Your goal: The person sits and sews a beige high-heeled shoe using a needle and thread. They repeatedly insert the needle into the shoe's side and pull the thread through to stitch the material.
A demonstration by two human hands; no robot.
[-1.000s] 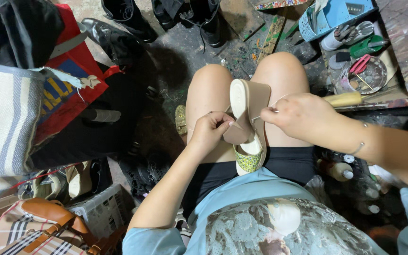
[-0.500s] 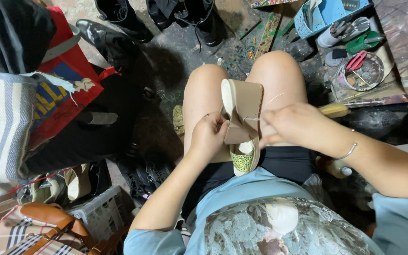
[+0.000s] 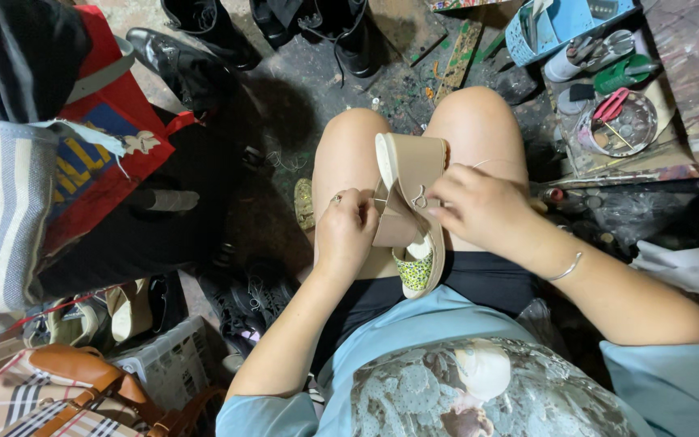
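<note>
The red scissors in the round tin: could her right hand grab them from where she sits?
Probably yes. The red scissors lie uncovered atop the tin, just beyond her right knee, but the right hand is busy on the shoe.

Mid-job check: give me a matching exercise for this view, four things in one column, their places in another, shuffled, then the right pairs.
Things:
1. beige sandal
2. red scissors
3. black boots
4. brown-strapped plaid bag

Places:
A. bottom left corner
B. in the round tin, upper right
C. on the lap, between left hand and right hand
D. on the floor, top of view

Pairs: 1-C, 2-B, 3-D, 4-A
</note>
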